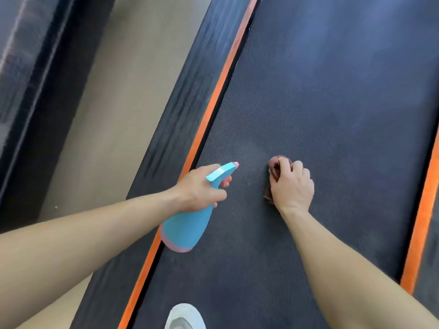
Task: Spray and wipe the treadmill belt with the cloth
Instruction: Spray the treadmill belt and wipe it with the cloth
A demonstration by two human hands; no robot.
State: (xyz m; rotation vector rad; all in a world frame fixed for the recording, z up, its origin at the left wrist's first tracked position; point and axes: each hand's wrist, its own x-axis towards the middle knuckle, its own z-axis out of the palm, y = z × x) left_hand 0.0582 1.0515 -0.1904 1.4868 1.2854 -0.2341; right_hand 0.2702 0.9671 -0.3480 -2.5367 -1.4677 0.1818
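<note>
The dark textured treadmill belt [332, 103] runs diagonally through the view. My left hand [199, 188] grips the neck of a light blue spray bottle [187, 224] with a pink nozzle tip and pink base, held over the belt's left edge with the nozzle pointing up the belt. To its right, my right hand [292, 186] holds a bunched dark red cloth [276, 167] and presses it onto the belt. Most of the cloth is hidden under the fingers.
Orange strips [213, 103] border the belt on both sides, with a dark side rail [180, 108] beyond the left one. Beige floor [114, 103] lies further left, then a dark frame [35, 91]. A white shoe [184, 317] stands on the belt at the bottom edge.
</note>
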